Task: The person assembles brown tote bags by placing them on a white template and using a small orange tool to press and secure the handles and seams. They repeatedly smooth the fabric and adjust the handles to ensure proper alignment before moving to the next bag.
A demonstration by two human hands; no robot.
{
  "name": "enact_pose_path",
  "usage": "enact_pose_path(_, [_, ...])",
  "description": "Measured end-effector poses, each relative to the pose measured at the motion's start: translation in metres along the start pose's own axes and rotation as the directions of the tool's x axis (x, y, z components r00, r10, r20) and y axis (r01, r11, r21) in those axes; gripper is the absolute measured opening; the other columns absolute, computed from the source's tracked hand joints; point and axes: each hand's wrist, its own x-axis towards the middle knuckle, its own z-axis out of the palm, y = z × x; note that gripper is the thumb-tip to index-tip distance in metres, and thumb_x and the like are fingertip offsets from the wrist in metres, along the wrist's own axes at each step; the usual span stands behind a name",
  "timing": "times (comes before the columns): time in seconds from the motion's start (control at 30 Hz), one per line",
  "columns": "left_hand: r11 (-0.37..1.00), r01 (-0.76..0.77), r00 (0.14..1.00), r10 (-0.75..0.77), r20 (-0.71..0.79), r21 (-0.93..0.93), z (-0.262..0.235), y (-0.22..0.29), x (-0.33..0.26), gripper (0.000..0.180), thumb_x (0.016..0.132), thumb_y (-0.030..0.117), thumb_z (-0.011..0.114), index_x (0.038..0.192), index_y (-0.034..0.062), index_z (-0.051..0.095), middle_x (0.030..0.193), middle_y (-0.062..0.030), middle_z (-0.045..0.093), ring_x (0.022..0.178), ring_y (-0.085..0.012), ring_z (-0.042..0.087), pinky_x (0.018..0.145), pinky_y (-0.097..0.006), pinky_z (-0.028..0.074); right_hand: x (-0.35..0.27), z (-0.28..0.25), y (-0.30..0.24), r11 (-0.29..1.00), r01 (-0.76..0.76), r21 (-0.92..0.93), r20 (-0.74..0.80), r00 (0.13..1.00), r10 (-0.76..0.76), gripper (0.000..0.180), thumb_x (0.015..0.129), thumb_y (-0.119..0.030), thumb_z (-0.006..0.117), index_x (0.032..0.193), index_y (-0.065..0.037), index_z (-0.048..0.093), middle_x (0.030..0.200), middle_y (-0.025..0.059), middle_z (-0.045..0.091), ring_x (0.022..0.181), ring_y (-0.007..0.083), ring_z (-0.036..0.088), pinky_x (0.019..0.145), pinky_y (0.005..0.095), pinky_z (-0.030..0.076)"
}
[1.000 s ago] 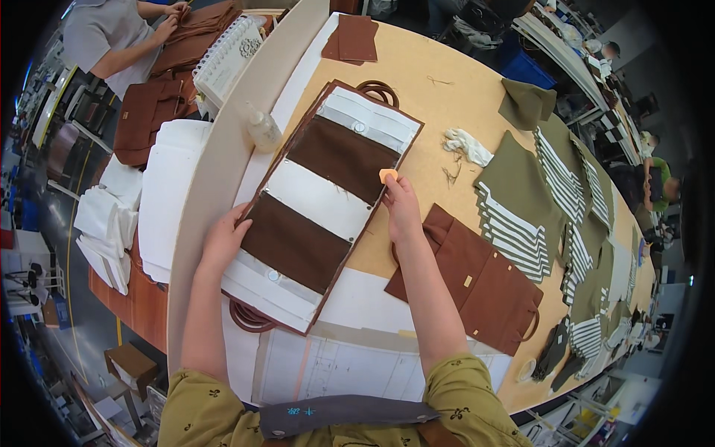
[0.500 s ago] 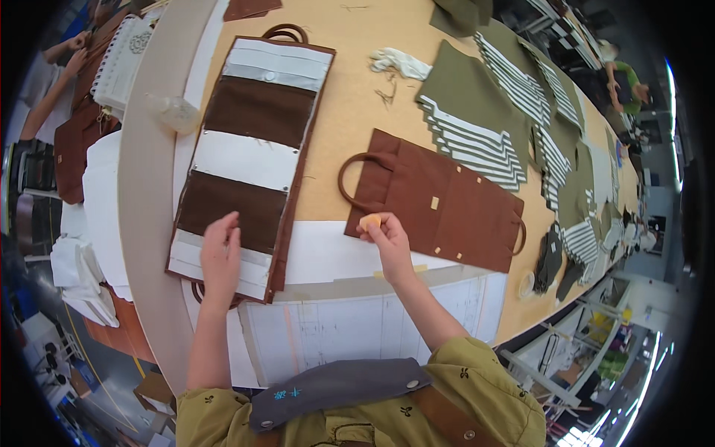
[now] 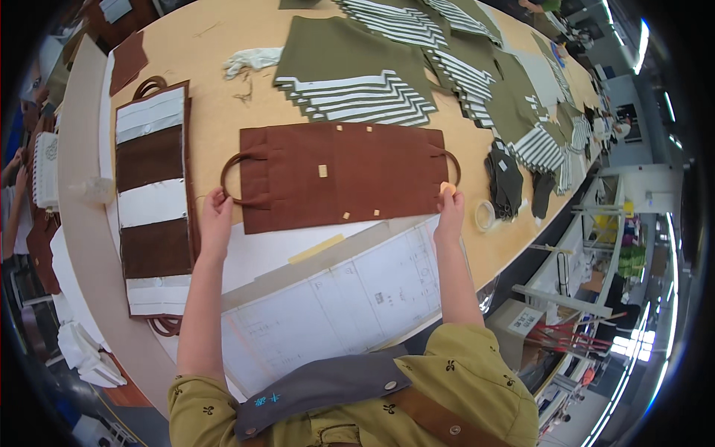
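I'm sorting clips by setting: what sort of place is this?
Probably a bag-making workshop: a flat brown bag piece with handles lies on a worktable, near stepped stacks of green pieces with white edges and a white sheet of line drawings.

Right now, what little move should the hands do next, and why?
Perhaps draw the brown piece a little closer: it lies flat, with the left hand at one handle and the right hand, pinching an orange bit, at the opposite end.
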Motion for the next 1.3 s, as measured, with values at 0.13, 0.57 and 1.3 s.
enact_pose_path(0.13, [0.991, 0.114, 0.991, -0.109, -0.079, 0.067, 0.008, 0.004, 0.009, 0.057, 0.099, 0.022, 0.067, 0.144, -0.0015, 0.042, 0.106, -0.0032, 0.061, 0.094, -0.0113, 0.06, 0.079, -0.025, 0.047, 0.082, -0.042, 0.025, 0.964, 0.179, -0.198, -0.008, 0.983, -0.185, 0.025, 0.101, -0.024, 0.06, 0.11, -0.001, 0.06, 0.1, 0.0031, 0.061, 0.091, 0.0145, 0.056, 0.079, 0.03, 0.046])
enact_pose_path(0.57, [0.979, 0.201, 0.968, -0.205, -0.147, -0.044, 0.025, 0.035, 0.005, 0.035, 0.103, 0.04, 0.058, 0.127, 0.0141, 0.062, 0.09, 0.0064, 0.059, 0.083, -0.0036, 0.052, 0.077, -0.024, 0.039, 0.165, -0.064, 0.014, 0.972, 0.057, -0.226, 0.265, 0.964, 0.005, 0.024, 0.097, -0.028, 0.067, 0.112, -0.009, 0.064, 0.091, -0.0057, 0.058, 0.09, 0.0049, 0.053, 0.075, 0.0242, 0.039])
enact_pose_path(1.3, [0.825, -0.155, 0.948, -0.031, -0.318, -0.544, -0.009, 0.054, -0.254, 0.028, 0.108, 0.033, 0.051, 0.118, 0.0087, 0.062, 0.086, 0.0052, 0.057, 0.082, -0.008, 0.057, 0.081, -0.026, 0.043, 0.058, -0.165, -0.107, 0.945, -0.179, 0.273, 0.603, 0.797, -0.023, 0.008, 0.102, -0.014, 0.061, 0.108, -0.011, 0.058, 0.089, -0.004, 0.056, 0.071, 0.0071, 0.049, 0.066, 0.0243, 0.043])
